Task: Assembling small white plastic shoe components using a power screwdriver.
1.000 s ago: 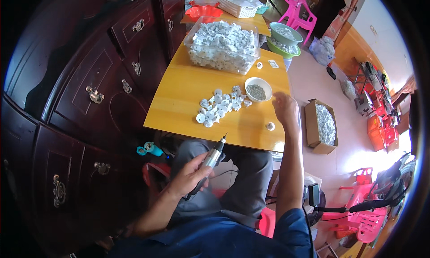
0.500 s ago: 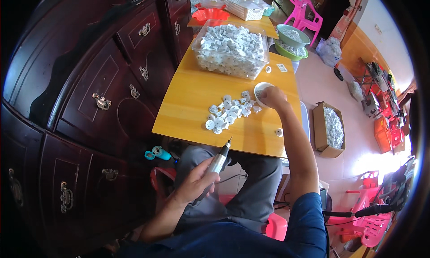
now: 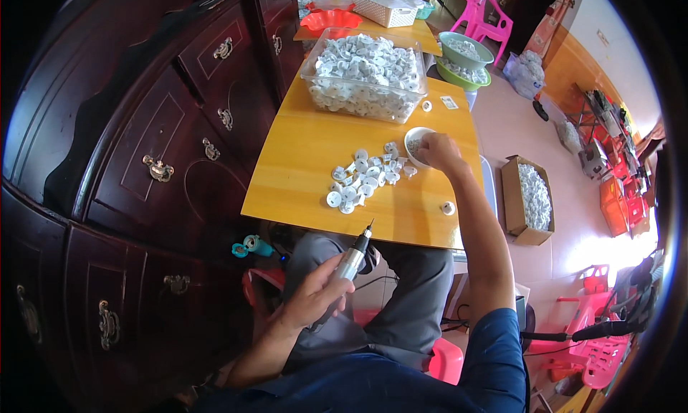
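My left hand [image 3: 315,296] is wrapped round a silver and black electric screwdriver [image 3: 349,263], its thin bit pointing up toward the table's front edge. At the table's right side my right hand [image 3: 440,152] reaches to the rim of a small white bowl [image 3: 411,137] holding tiny grey pieces. Its fingers are pressed together, and what they pinch is hidden. Left of the bowl lies a loose pile of white round plastic parts [image 3: 368,175] with stems. A single such part [image 3: 448,209] stands alone near the front right of the table.
A clear plastic bin [image 3: 398,112] heaped with white parts fills the table's [image 3: 287,176] back. Beyond it are a red dish [image 3: 331,20] and white basket [image 3: 387,11]. Stacked basins [image 3: 466,51] and a cardboard box [image 3: 512,198] stand at right. Dark drawers [image 3: 158,148] line the left.
My right hand has shifted slightly, uncovering more of the bowl's inside. The screwdriver in my left hand has barely moved. The whole view has shifted a little.
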A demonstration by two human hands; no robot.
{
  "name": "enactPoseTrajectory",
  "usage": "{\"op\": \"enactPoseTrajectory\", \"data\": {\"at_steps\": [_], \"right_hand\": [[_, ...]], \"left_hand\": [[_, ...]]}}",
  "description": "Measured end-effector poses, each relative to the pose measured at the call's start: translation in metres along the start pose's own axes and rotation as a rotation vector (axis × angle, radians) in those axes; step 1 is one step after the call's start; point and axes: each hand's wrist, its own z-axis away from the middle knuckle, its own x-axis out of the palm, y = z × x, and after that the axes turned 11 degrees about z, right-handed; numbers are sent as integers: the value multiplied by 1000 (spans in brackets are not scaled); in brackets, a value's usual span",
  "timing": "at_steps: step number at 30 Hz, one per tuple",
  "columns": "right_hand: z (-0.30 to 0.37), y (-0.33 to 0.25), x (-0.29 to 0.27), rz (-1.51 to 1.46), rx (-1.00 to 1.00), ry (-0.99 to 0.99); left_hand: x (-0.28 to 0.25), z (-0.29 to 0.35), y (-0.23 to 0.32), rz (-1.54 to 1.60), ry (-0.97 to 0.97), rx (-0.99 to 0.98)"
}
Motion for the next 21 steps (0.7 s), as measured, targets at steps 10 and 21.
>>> {"op": "enactPoseTrajectory", "data": {"at_steps": [10,21], "right_hand": [[-2,10,6,-127,-26,149],[78,-20,-25,-996,55,272]], "left_hand": [[2,2,1,43,44,-23],[3,1,-5,-50,-37,10]]}}
